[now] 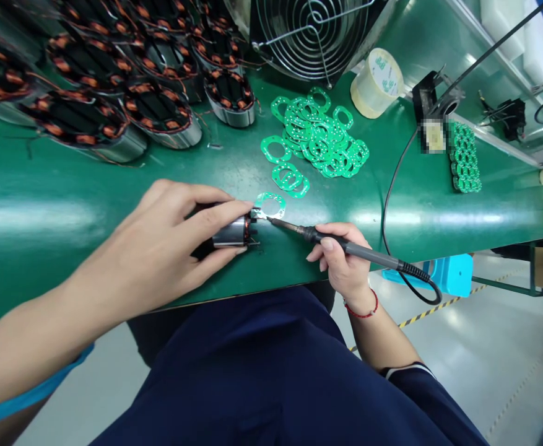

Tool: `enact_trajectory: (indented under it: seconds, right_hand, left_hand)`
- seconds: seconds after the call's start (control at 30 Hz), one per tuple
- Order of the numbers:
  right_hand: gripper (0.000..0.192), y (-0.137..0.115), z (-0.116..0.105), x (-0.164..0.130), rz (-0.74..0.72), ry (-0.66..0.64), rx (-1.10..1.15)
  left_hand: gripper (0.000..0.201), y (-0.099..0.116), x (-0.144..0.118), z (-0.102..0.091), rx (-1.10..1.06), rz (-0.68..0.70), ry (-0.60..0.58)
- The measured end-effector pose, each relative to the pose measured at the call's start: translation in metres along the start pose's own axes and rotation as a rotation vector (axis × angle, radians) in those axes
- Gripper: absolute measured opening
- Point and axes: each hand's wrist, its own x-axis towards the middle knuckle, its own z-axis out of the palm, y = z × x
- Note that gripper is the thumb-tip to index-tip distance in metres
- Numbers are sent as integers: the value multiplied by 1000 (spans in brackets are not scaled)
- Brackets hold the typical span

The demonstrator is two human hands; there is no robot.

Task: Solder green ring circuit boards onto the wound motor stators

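Observation:
My left hand (173,238) wraps round a motor stator (230,233) lying on its side on the green bench, its wired end facing right. In my right hand (345,257) is a soldering iron (359,249), held like a pen and pointing left. Its tip is at the upper edge of the stator's wired end, near a green ring-shaped circuit board (279,202) on the bench. Whether the tip touches the stator or the board, I cannot tell. Fingers hide part of the stator's body.
Several stators (162,114) with copper windings stand at the back left. A pile of ring boards (320,139) lies mid-bench, below a fan (315,31) and a tape roll (377,83). The iron's cable (385,204) loops at right, near a board panel (465,158). A blue stool (457,275) stands below.

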Motion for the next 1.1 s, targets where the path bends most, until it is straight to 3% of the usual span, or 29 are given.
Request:
enact_trajectory:
  seconds: [0.13, 0.27, 0.43, 0.63, 0.8, 0.87, 0.93, 1.03, 1.1]
  right_hand:
    - [27, -1, -1, -1, -13, 33, -51]
    - [25, -4, -1, 0, -128, 60, -182]
    - [38, -1, 1, 5, -252, -58, -236]
    - [33, -6, 13, 14, -90, -163, -384]
    - [36, -14, 36, 19, -135, -40, -124]
    - [33, -15, 42, 23, -172, -23, -11]
    - [35, -15, 45, 27, -200, -96, 36]
    - [42, -15, 43, 31, -259, -212, -18]
    - [47, -17, 39, 30, -321, -205, -129]
  left_hand:
    - [31, -1, -1, 0, 10, -16, -23]
    - [31, -1, -1, 2, 61, 39, -8]
    - [33, -1, 1, 4, 59, 53, 34]
    - [49, 7, -2, 0, -191, -265, -3]
    - [64, 8, -7, 11, -490, -414, -104]
    - [66, 7, -6, 18, -455, -384, -102]
    - [58, 5, -3, 24, -357, -320, -108]
    - [49, 4, -1, 26, -307, -281, -108]
    - [51, 5, -2, 23, -371, -297, -115]
